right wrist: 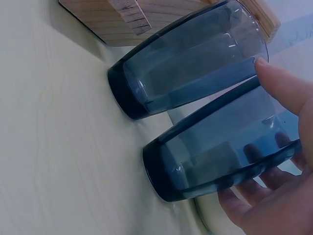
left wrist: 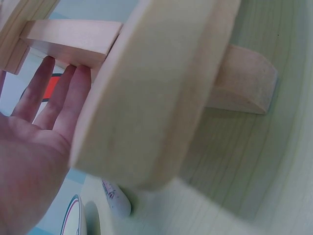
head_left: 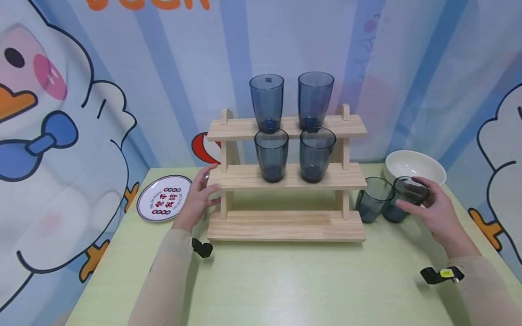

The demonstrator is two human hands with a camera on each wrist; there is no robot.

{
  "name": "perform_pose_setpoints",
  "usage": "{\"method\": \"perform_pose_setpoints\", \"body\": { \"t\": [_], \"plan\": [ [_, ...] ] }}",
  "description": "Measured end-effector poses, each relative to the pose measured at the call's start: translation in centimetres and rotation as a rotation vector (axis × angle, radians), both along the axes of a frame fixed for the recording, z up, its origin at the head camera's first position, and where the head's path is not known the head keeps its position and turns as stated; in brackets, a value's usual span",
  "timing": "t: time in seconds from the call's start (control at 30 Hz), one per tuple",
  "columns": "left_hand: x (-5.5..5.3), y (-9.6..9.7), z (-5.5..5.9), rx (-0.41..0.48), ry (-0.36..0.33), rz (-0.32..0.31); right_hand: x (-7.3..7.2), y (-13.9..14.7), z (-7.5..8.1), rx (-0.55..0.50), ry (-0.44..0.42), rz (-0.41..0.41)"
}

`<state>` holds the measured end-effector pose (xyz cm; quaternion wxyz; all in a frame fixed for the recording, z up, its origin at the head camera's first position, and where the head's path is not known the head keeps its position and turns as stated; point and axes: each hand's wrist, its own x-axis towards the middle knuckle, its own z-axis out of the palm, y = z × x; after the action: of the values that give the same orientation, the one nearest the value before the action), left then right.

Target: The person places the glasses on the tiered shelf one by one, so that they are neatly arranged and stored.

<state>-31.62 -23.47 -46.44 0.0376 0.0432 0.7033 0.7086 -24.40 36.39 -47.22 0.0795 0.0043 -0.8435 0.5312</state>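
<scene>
My right hand (head_left: 442, 215) holds a blue-grey tinted drinking glass (right wrist: 210, 152) near its rim, fingers round one side. The thumb overlaps the rim of a second such glass (right wrist: 186, 63) beside it in the right wrist view. Both glasses lean apart slightly at the top, bases at the table. At the left end of the three-tier wooden rack (head_left: 285, 232), my left hand (head_left: 195, 199) touches the side, fairly straight fingers reaching an upright (left wrist: 73, 41). Two matching glasses stand on the top tier, including one glass (head_left: 316, 99), and two on the middle tier, including another glass (head_left: 272, 154).
A white bowl (head_left: 416, 165) stands behind the right glasses. Left of the rack lies a round white plate (head_left: 142, 203) with red lettering. A pale rounded object (left wrist: 116, 198) with printing shows near the rack in the left wrist view. A cartoon-printed cloth (head_left: 187, 68) hangs behind the table.
</scene>
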Motion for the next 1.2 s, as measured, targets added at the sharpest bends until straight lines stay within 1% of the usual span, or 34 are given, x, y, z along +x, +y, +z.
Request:
{"method": "perform_pose_setpoints", "body": {
  "t": [0.27,0.5,0.8,0.87,0.97,1.2],
  "plan": [
    [-0.1,0.0,-0.1,-0.012,0.007,-0.001,0.3,-0.3,0.2,-0.005,-0.032,-0.041],
    [0.1,0.1,0.1,-0.012,0.015,0.0,0.8,-0.2,0.0,-0.022,-0.023,-0.049],
    [0.0,0.0,-0.1,-0.001,0.01,-0.005,2.1,0.1,-0.2,-0.01,-0.022,-0.051],
    [0.0,0.0,0.0,-0.002,0.008,-0.005,2.5,0.0,-0.3,-0.027,-0.02,-0.041],
    [0.0,0.0,0.0,-0.008,0.002,0.0,3.1,0.0,-0.3,-0.072,0.021,-0.01],
    [0.1,0.1,0.3,-0.003,0.001,0.003,4.1,0.0,-0.9,-0.197,0.119,0.068]
  ]
}}
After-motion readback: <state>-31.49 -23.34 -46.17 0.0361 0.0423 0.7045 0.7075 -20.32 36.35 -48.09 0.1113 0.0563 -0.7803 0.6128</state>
